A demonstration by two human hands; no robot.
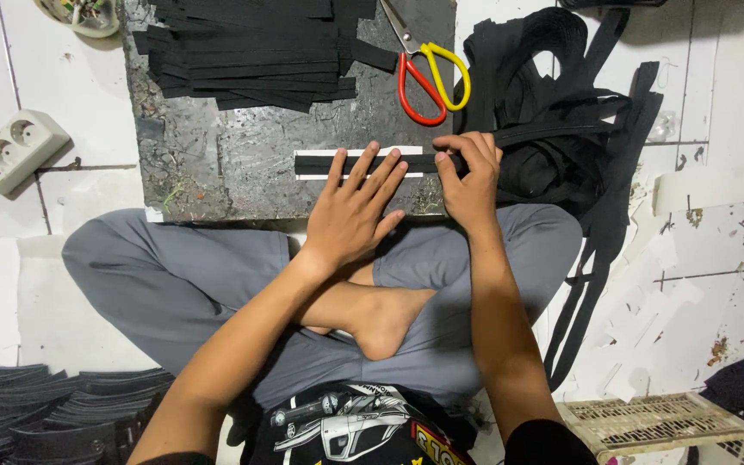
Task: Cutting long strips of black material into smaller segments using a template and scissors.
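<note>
Black strap (363, 163), two hands (350, 211), one scissors (424, 73)

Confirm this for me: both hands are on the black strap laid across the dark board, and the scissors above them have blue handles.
Not quite. The scissors have one red and one yellow handle, not blue, as the head view shows. The rest holds: the left hand presses flat on the black strap on the dark board, and the right hand grips it.

Bare slab (243, 155) left — scissors (428, 73), cut strips (251, 52) crowd beyond.

The left hand (350, 211) lies flat with fingers spread, while the right hand (469, 176) pinches with curled fingers.
</note>
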